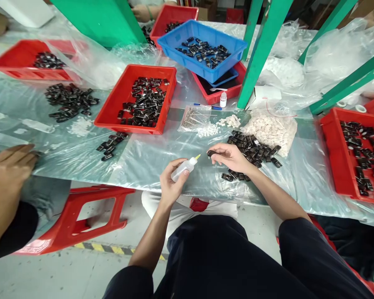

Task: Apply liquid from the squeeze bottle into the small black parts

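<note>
In my left hand (172, 182) is a white squeeze bottle (185, 167) with a thin yellow tip, tilted up to the right. My right hand (229, 156) pinches a small black part (210, 153) just right of that tip, with a gap between them. Behind and beside my right wrist lies a loose heap of glossy black parts (252, 150), some of them nearer the table edge. Small white pieces (208, 130) are spread beyond my hands, beside a clear bag of thin metal pins (195, 118). A larger bag of cream-coloured pieces (272, 131) rests against the heap.
A red tray (165, 120) of black parts stands ahead left, another red tray (336, 153) at far right. Beyond, a blue tray (202, 70) sits stacked on a red one. Green posts (262, 54) rise behind. A co-worker's hand (14, 164) rests at left.
</note>
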`<state>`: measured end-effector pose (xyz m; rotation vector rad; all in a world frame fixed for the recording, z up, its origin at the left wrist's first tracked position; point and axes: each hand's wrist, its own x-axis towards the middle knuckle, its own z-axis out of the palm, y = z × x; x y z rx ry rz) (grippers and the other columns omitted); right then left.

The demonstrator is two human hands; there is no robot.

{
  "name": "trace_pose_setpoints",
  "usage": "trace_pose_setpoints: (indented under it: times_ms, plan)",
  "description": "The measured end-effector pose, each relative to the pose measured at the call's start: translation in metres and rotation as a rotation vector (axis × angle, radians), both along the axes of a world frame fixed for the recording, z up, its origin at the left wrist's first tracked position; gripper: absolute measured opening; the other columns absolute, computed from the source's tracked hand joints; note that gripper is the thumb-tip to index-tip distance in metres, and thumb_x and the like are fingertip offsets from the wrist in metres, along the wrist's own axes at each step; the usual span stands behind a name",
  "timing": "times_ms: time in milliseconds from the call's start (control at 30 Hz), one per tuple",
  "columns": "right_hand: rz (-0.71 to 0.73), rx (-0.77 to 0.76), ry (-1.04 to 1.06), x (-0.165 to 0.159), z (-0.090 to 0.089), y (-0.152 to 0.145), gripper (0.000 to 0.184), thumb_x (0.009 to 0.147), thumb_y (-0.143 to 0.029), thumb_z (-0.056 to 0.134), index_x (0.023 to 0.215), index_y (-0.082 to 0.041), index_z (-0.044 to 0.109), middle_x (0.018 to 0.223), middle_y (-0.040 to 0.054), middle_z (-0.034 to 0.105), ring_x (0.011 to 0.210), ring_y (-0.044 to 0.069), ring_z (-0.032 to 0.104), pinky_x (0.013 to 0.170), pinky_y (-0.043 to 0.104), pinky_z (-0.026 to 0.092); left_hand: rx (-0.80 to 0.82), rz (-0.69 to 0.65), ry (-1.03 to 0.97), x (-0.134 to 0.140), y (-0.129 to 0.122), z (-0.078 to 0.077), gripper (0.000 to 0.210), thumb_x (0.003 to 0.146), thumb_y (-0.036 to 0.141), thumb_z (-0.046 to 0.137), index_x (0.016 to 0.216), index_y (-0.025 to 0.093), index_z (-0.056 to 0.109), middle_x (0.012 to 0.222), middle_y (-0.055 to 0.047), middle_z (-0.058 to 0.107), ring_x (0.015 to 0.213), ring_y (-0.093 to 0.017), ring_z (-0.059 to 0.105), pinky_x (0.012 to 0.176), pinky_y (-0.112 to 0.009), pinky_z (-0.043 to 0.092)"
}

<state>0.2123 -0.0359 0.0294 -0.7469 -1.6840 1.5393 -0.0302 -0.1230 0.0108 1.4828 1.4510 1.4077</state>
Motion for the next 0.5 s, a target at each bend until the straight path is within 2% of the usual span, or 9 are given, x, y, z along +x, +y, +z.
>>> trace_pose_setpoints:
  times_ms: [67,167,300,367,500]
  plan:
    - [0.019,0.002,0.011,0.000,-0.002,-0.001,0.032,0.099,-0.045,0.069,0.112,-0.016,0.068,0.068,-0.0028,0.062,0.061,0.011,0.054,0.060,0.027,0.042,0.001,0.022,-0.060,0.000,0.001,-0.002,0.042,0.085,0.055,0.078,0.108,0.021,0.070,0.083,-0.001,0.072,0.068,-0.015,0.066,0.063,-0.027,0.053]
    - [-0.012,0.011,-0.019,0.000,-0.003,-0.001,0.036,0.101,-0.051,0.065,0.112,-0.016,0.067,0.069,-0.0049,0.053,0.058,0.009,0.044,0.055,0.025,0.035,0.024,0.049,-0.166,-0.001,0.003,-0.007,0.042,0.085,0.058,0.077,0.102,0.022,0.066,0.073,0.002,0.068,0.059,-0.014,0.065,0.059,-0.027,0.052]
    - [-0.030,-0.012,-0.024,0.000,-0.001,-0.001,0.043,0.107,-0.057,0.053,0.114,-0.017,0.066,0.074,-0.0044,0.045,0.059,0.009,0.037,0.053,0.025,0.030,0.007,0.066,-0.256,-0.004,0.007,-0.012,0.041,0.088,0.059,0.074,0.103,0.022,0.068,0.082,0.000,0.070,0.060,-0.014,0.065,0.058,-0.027,0.052]
    - [-0.004,-0.038,0.012,-0.001,-0.001,-0.002,0.043,0.107,-0.058,0.052,0.116,-0.017,0.063,0.076,-0.0045,0.046,0.058,0.009,0.037,0.053,0.025,0.031,-0.001,0.084,-0.285,-0.004,0.009,-0.013,0.041,0.088,0.060,0.074,0.103,0.022,0.069,0.086,-0.001,0.070,0.061,-0.013,0.063,0.057,-0.027,0.051]
    - [0.047,-0.057,0.075,-0.003,-0.002,-0.002,0.041,0.105,-0.056,0.058,0.122,-0.019,0.059,0.085,-0.0012,0.060,0.060,0.008,0.044,0.056,0.025,0.038,-0.010,0.127,-0.322,-0.002,0.011,-0.009,0.040,0.088,0.061,0.074,0.097,0.022,0.069,0.084,0.000,0.066,0.057,-0.011,0.057,0.054,-0.026,0.047]
